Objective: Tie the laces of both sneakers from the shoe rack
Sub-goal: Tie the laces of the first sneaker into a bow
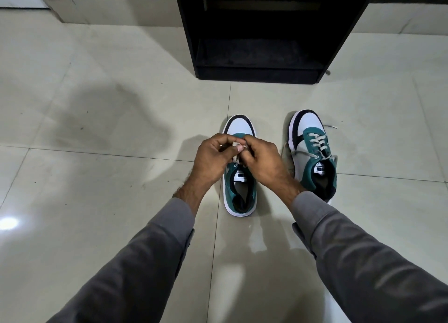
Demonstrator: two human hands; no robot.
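Two teal, white and black sneakers stand side by side on the tiled floor, toes pointing away from me. Over the left sneaker [240, 191] my left hand [213, 156] and my right hand [263, 161] meet, both pinching its pale laces [236, 159] above the tongue. The hands hide most of that lacing. The right sneaker [312, 152] stands apart to the right; its grey laces [317, 144] lie loose, with ends trailing off to both sides onto the floor.
A black shoe rack [261, 31] with dark shelves stands on the floor just beyond the sneakers. Glossy pale floor tiles [97, 128] spread all around. A wall base with a dark stripe runs along the top.
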